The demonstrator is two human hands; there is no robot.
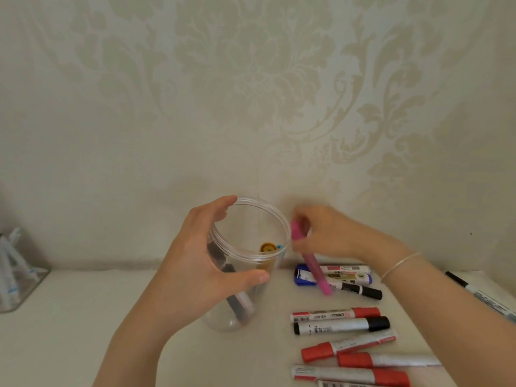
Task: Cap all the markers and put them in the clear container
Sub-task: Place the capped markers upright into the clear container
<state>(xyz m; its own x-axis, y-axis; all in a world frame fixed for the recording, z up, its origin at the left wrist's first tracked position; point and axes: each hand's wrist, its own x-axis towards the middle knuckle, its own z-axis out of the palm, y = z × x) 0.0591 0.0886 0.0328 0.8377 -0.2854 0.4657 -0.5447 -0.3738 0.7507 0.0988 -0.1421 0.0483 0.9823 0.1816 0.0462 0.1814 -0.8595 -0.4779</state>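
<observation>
The clear container point(268, 216) stands on the table near the wall, with my left hand point(195, 263) wrapped around its side. Inside it are a black marker, a yellow-capped one and something blue. My right hand point(329, 233) pinches the capped end of a pink marker point(310, 258), which hangs tilted just right of the container's rim, outside it. Capped markers lie on the table to the right: a blue-ended group point(335, 275), a black-capped silver one point(340, 325) and several red-capped ones point(349, 346).
The patterned wall rises directly behind the table point(83, 317). A second clear box point(19, 277) with white pens stands at the left edge. A thin black-and-white pen point(480, 294) lies at the far right, beyond my right forearm.
</observation>
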